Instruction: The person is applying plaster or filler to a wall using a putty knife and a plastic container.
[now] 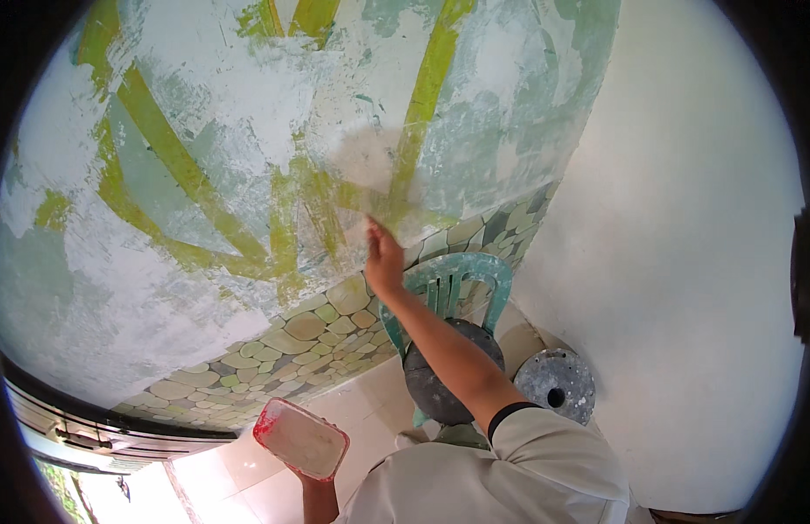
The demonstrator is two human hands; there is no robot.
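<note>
Left grip (316, 482) on red-rimmed tub (302, 439), right grip (385, 260) near wall (204, 105)

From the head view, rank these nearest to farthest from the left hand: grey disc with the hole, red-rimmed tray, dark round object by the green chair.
1. Red-rimmed tray, held in the left hand.
2. Dark round object, right of the tray.
3. Grey disc, farthest right.

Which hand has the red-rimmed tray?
The left hand, low in view, mostly hidden behind the tray; the right hand is raised at the patchy wall.
</note>
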